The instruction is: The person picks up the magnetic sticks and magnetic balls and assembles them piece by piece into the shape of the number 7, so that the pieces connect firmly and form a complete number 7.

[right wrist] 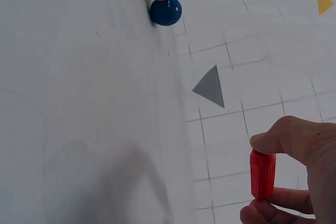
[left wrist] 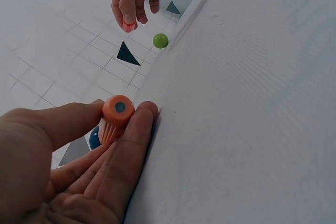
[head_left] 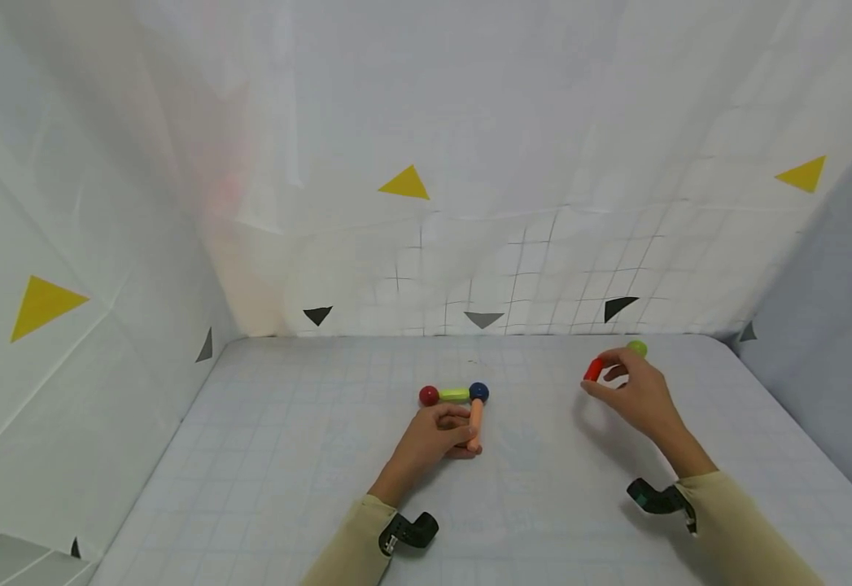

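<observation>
On the white gridded table [head_left: 308, 488] lies a small build: a red ball [head_left: 429, 396], a green rod [head_left: 455, 395] and a blue ball [head_left: 478, 392] in a row, with an orange rod [head_left: 475, 423] running from the blue ball toward me. My left hand [head_left: 436, 439] pinches the orange rod [left wrist: 116, 116] between thumb and fingers. To the right, my right hand [head_left: 631, 395] holds a red rod [head_left: 593, 369] between thumb and fingertips, lifted off the table. A green ball [head_left: 636, 348] lies just behind that hand. The red rod [right wrist: 262, 174] stands upright in the right wrist view.
White gridded sheets with yellow triangles [head_left: 405, 184] and dark triangles [head_left: 484, 319] wall the table on the left, back and right. Bare table surface lies between the two hands and along the near edge.
</observation>
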### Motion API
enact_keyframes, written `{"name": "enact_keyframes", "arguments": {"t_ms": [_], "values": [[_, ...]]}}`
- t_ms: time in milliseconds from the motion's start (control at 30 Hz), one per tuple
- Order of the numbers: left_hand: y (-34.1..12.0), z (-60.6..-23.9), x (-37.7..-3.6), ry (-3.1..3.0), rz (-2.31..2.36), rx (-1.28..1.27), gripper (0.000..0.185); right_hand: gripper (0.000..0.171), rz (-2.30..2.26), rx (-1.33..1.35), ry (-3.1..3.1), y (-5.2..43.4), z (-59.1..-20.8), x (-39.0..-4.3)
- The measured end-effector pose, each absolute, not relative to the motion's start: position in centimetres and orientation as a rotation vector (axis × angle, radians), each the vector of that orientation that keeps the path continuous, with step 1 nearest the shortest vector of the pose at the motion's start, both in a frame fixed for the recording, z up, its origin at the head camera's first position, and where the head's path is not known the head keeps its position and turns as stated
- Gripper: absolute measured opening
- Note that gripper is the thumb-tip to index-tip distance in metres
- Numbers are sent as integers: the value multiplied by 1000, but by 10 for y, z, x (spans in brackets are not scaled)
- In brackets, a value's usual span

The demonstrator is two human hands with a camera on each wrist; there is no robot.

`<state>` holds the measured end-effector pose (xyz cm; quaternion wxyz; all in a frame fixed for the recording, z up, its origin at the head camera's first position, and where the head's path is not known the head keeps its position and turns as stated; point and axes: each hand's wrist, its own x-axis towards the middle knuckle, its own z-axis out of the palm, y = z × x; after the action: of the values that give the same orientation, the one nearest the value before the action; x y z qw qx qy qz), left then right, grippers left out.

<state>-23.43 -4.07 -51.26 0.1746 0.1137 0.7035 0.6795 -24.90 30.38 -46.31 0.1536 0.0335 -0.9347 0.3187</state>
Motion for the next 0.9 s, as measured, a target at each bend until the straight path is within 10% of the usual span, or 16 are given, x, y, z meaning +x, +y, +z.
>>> {"name": "enact_keyframes", "arguments": {"t_ms": [900], "values": [[-41,-513,-234,2133,1843,335,36,56,986,223,-2685,261,-474,-233]]}}
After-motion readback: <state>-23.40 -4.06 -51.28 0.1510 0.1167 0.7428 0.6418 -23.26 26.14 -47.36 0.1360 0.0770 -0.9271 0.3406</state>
